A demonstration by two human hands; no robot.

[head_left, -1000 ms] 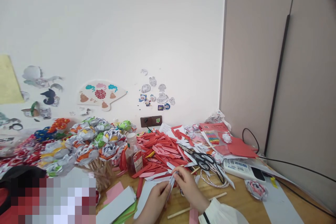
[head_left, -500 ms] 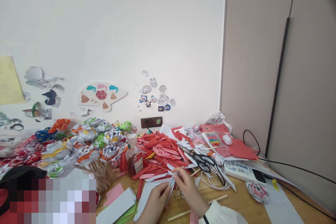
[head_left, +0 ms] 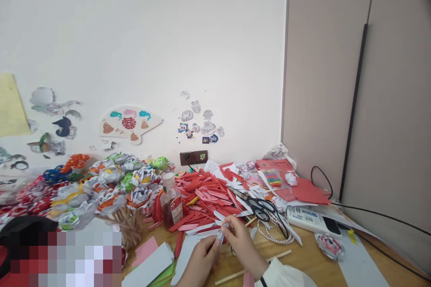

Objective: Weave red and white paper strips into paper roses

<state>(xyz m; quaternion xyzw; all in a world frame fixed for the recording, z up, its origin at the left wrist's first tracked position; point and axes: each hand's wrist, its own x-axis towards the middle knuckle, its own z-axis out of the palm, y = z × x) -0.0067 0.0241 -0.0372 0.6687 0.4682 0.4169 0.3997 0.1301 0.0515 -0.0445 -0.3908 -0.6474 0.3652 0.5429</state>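
Note:
Between my two hands is a narrow folded strip of white paper (head_left: 219,236), tilted up and away from me. My left hand (head_left: 204,253) pinches its lower part between thumb and fingers. Higher up, my right hand (head_left: 235,235) grips the strip near its top. Just beyond my fingers lies a heap of folded red paper pieces (head_left: 208,193), with a few white ones at its near side. Black-handled scissors (head_left: 261,208) rest to the right of the heap. A wooden stick (head_left: 230,276) lies on the table by my right forearm.
A bottle of reddish-brown liquid (head_left: 171,206) stands left of the heap. Paper flowers (head_left: 114,184) crowd the left side. Pearl beads (head_left: 269,235), a paper flower (head_left: 330,245) and cables (head_left: 380,217) lie right. A person, partly blurred out, is at lower left.
The white paper strip shows narrower between my hands, and my fingers have shifted slightly on it. The whole view has moved a little; nothing else on the table has visibly changed.

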